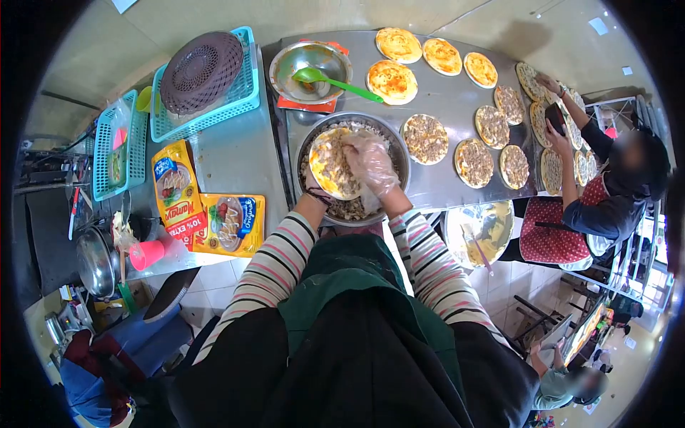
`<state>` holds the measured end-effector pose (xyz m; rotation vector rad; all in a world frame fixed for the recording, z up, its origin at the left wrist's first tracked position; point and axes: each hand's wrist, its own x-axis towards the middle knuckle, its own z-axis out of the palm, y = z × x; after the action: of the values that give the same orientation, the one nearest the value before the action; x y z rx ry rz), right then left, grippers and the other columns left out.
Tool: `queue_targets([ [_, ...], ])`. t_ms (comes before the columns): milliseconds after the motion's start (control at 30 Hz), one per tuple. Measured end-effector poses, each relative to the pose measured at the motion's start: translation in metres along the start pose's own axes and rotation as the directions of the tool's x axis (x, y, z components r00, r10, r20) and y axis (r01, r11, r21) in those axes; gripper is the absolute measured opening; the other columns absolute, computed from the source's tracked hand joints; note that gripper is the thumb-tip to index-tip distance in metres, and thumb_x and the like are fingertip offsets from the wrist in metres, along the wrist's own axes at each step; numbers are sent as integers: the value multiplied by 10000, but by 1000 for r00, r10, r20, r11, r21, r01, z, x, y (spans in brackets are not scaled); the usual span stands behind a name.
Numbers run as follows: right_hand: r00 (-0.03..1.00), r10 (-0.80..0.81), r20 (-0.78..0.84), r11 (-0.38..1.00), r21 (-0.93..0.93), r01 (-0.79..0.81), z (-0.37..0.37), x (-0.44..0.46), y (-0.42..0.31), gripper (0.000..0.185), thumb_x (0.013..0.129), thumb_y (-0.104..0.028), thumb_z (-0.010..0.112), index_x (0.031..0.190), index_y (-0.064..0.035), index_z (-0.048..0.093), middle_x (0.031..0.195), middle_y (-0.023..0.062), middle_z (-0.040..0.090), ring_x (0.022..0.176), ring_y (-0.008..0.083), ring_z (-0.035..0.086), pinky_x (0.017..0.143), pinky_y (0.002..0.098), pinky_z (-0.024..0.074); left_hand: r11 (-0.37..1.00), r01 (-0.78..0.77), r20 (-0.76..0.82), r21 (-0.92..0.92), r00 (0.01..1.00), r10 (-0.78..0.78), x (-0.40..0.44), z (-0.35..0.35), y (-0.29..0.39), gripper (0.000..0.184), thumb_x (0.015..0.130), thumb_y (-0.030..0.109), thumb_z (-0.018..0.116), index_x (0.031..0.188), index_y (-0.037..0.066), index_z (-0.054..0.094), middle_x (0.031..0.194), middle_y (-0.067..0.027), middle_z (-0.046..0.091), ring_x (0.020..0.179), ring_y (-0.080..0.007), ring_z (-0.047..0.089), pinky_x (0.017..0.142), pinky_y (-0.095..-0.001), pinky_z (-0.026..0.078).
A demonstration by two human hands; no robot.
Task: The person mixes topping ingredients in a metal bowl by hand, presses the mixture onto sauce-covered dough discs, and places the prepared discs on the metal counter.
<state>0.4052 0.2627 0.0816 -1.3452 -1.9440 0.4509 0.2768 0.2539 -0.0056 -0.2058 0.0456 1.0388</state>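
My left hand [315, 187] grips the lower left edge of a round pizza base [322, 161], tilted over a large metal bowl [404, 146]. Orange-yellow sauce shows on the base's left side, and crumbly brown topping [338, 171] covers much of the rest. My right hand [372, 162], in a clear plastic glove, rests on the base with its fingers bunched together against the topping. Most of the left fingers are hidden under the base. More crumbly topping lies in the bowl.
Sauced bases [392, 82] and topped bases [426, 139] lie on the metal table. Behind the bowl stands a sauce bowl [282, 71] with a green ladle [342, 85]. Yellow packets [239, 225] and turquoise baskets [250, 93] are left. A co-worker [606, 192] holds a dark object at right.
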Motion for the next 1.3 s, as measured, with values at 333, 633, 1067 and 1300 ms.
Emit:
queue_targets([
  [333, 977, 14, 214, 972, -231, 36, -7, -30, -23, 224, 754, -63, 509, 956, -25, 599, 900, 168, 600, 895, 302, 563, 784, 362, 464, 992, -69, -70, 109, 995, 77, 8, -8, 16, 520, 897, 415, 280, 1284, 83, 381, 1298, -143, 412, 1179, -320, 410, 1000, -470, 315],
  [633, 988, -58, 143, 998, -12, 60, 3, -20, -45, 207, 709, -35, 548, 902, -12, 618, 883, 168, 600, 804, 326, 571, 723, 376, 476, 981, -140, -92, 132, 984, 152, 9, 13, 8, 479, 890, 380, 318, 1206, 47, 455, 1193, -165, 503, 1081, -323, 496, 937, -449, 393],
  [1067, 969, 3, 248, 993, 114, -33, 0, 11, -29, 262, 738, -85, 557, 986, -34, 627, 937, 186, 613, 892, 337, 578, 822, 355, 453, 995, -60, 28, 85, 998, 57, 2, 1, 14, 431, 912, 333, 316, 1237, 72, 422, 1220, -140, 482, 1126, -280, 467, 971, -420, 372],
  [1300, 980, -24, 196, 1000, 19, 21, 1, 11, -42, 159, 734, -94, 561, 855, -29, 642, 866, 176, 618, 850, 333, 574, 804, 394, 437, 987, -99, -2, 123, 995, 100, 3, -12, 9, 426, 907, 324, 347, 1232, 60, 427, 1209, -129, 494, 1112, -276, 479, 964, -420, 380],
])
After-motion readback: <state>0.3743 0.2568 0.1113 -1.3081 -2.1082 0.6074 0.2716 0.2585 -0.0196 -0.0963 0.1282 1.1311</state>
